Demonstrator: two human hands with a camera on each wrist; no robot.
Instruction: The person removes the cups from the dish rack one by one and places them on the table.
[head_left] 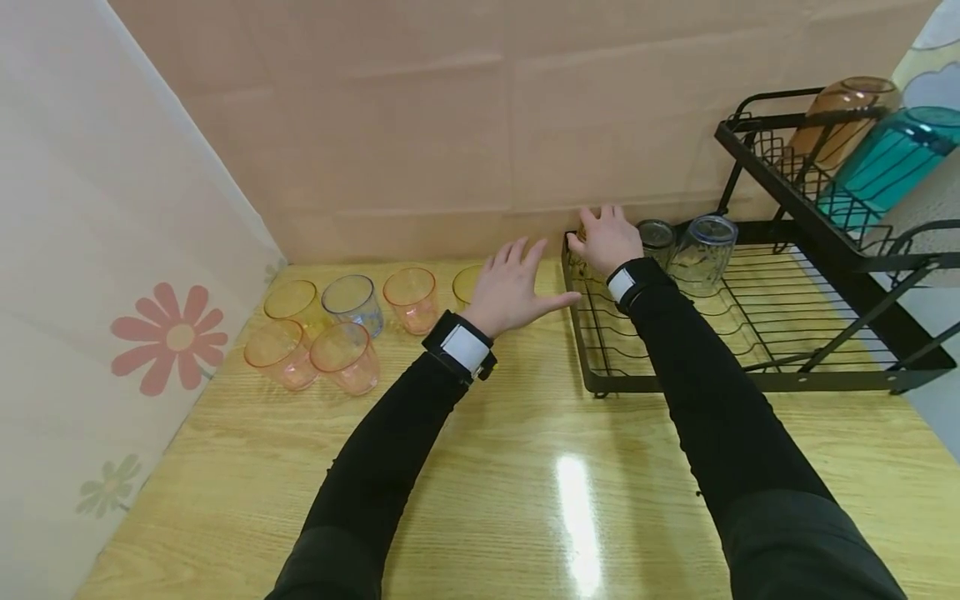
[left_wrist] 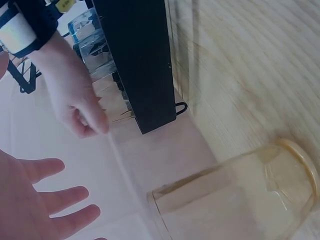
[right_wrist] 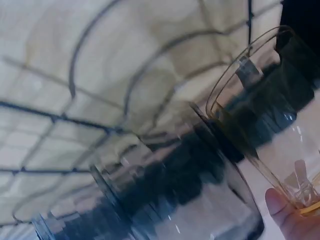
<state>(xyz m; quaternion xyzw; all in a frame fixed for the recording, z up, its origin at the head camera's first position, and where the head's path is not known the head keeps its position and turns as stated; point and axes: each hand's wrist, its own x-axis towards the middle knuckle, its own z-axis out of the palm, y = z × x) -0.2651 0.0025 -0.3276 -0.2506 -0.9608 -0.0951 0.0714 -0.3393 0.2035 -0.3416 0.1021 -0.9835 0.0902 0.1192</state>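
Note:
My right hand reaches into the back left corner of the black dish rack. It grips a yellow-tinted glass; in the right wrist view the thumb presses near its base, and the other fingers are hidden. Just right of that hand, a grey glass and a clear bluish glass stand upside down in the rack. My left hand hovers left of the rack, fingers spread and holding nothing. Beside it a yellow glass stands upright on the table, partly hidden by the hand in the head view.
On the table's left stand several tinted glasses: yellow, blue, and pink ones. The rack's upper tier carries an orange container and a teal one. A brown-pink covering rises behind.

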